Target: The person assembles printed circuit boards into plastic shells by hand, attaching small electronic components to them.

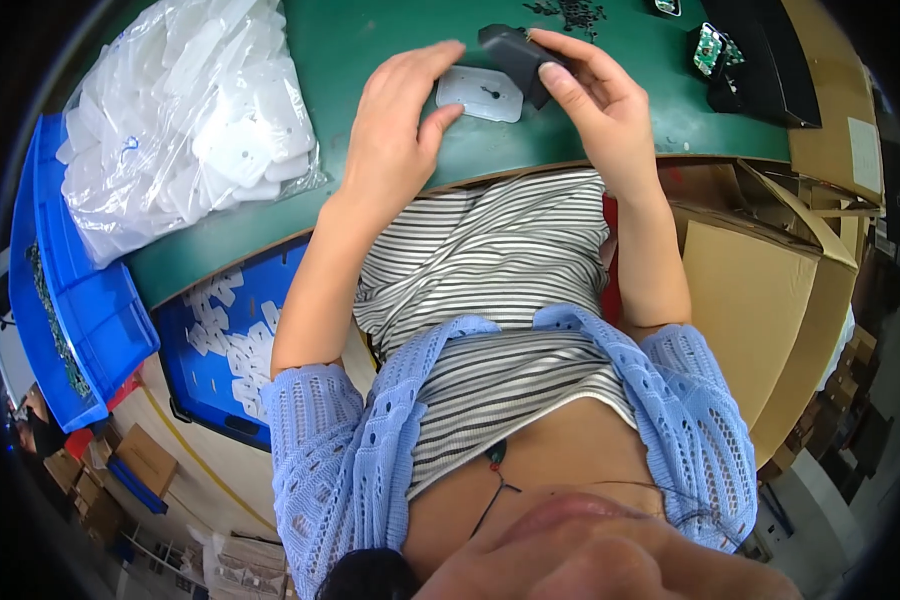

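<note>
My right hand (602,105) grips a black plastic housing (518,58) between thumb and fingers, tilted above the green table. Under and left of it lies a translucent white plate (480,94) with rounded corners and a small dark keyhole-shaped mark in its middle. My left hand (398,115) is beside that plate, its thumb and fingers apart around the plate's left end, with nothing visible between them. Whether the left thumb touches the plate, I cannot tell.
A clear bag of white plastic plates (195,120) lies on the table's left. Small black parts (570,14) are scattered at the back. Right are a green circuit board (710,50) and cardboard boxes (750,300). Blue bins (95,310) stand left; a blue tray (195,390) holds white pieces.
</note>
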{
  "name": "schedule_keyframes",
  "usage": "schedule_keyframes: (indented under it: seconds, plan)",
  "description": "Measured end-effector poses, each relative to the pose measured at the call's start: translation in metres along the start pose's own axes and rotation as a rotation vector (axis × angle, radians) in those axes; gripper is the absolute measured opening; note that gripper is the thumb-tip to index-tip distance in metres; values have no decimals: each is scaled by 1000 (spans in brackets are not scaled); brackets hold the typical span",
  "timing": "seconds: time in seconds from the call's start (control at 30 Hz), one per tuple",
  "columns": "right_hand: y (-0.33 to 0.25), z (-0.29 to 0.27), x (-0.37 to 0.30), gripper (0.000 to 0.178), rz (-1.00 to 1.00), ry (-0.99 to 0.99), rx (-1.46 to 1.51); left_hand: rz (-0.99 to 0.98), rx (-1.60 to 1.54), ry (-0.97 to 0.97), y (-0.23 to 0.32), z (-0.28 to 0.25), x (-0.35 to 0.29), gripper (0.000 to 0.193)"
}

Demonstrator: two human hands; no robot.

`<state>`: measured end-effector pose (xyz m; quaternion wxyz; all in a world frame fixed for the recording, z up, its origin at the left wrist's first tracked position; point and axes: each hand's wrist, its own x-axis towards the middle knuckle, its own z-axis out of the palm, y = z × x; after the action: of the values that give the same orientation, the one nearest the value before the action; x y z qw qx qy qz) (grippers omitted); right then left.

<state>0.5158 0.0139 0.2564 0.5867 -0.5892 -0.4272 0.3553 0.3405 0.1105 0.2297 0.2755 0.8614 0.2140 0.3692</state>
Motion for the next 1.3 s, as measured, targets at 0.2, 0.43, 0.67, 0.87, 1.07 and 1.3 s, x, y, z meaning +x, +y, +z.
schedule_keyframes:
  seconds: [0.2, 0.43, 0.67, 0.87, 1.07, 1.3]
  plan:
    - [6, 10, 3, 27, -518, -83, -627, -29, -146, 78, 3, -3, 0, 45]
    - [8, 16, 5, 29, -565, -111, -796, 22, -18, -42, -11, -4, -3, 41]
    - [17, 22, -6, 33, -595, -28, -896, 41, 116, -136, -6, -10, -7, 48]
    - [11, 15, -3, 34, -574, -25, -906, 104, 321, -135, 6, -5, -7, 49]
    - [-23, -12, 65, 21, -55, -491, -513, 62, 303, -33, 6, 5, 18, 43]
    - [10, -32, 121, 19, -339, -161, -578, -575, -142, 76, -28, -2, 139, 26]
